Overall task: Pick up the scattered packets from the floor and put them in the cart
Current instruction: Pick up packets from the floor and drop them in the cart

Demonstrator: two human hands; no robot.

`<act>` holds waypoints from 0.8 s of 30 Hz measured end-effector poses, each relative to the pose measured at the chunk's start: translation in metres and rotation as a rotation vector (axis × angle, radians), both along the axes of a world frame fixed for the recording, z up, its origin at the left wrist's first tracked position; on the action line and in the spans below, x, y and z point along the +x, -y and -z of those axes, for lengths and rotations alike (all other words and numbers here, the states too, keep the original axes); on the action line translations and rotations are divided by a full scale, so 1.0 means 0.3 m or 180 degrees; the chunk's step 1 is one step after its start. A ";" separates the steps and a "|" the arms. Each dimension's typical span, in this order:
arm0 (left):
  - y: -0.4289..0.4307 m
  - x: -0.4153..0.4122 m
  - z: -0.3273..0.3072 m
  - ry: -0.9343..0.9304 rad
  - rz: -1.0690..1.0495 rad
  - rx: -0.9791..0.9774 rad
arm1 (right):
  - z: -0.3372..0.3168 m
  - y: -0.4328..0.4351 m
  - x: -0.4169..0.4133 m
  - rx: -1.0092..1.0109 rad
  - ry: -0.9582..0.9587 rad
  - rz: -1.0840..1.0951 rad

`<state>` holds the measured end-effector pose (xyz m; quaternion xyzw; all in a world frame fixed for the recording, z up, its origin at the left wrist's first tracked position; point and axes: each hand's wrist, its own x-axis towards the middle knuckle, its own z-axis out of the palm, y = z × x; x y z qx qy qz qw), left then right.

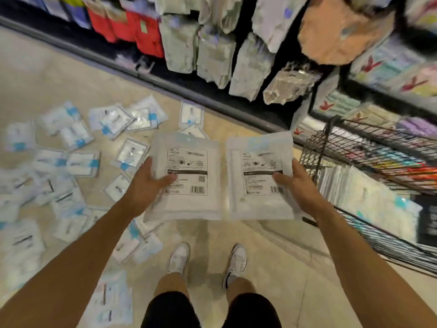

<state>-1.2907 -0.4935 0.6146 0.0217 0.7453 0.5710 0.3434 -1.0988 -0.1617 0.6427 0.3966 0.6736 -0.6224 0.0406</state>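
- The left hand (151, 183) grips a white packet (189, 162) at its lower left edge. The thumb curls over the printed label and the fingers are hidden beneath.
- The right hand (295, 183) grips a second packet (257, 157) the same way at its right edge, thumb on top and fingers under.
- Both are held flat with the label up, side by side and nearly touching, above the floor (47, 67) in front of the person's shoes (179, 256).
- Each looks thick enough to be a small stack, but I cannot tell how many are in it.
- The cart (335, 143), made of dark wire, stands to the right, just beside the second packet. Neither held packet is over its rim yet.
- Pale packets in the cart (354, 185) seem to be of the same kind. That part is blurred, but it suggests some of the job is done.
- Many loose packets (113, 119) lie scattered on the floor to the left. More lie near the left shoe, and a couple by the base of the shelf (212, 55).
- As a judgement, the task is somewhere in its early to middle part. This pair is picked up but not delivered, and most of the pile is left to gather.
- The step in hand likely calls for a swing to the right and a release over the cart.
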 end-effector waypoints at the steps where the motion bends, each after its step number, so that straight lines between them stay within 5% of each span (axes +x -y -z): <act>1: -0.002 0.007 -0.074 -0.0018 0.0016 0.0093 | -0.091 0.007 0.018 -0.0062 -0.0056 0.0095; 10: -0.211 0.025 -0.608 -0.0317 0.0961 0.0456 | -0.657 0.017 0.364 -0.0317 -0.0772 0.1440; 24: -0.900 0.612 -0.968 -0.0589 0.2783 0.0765 | -0.938 -0.037 1.244 0.0185 -0.1297 0.2800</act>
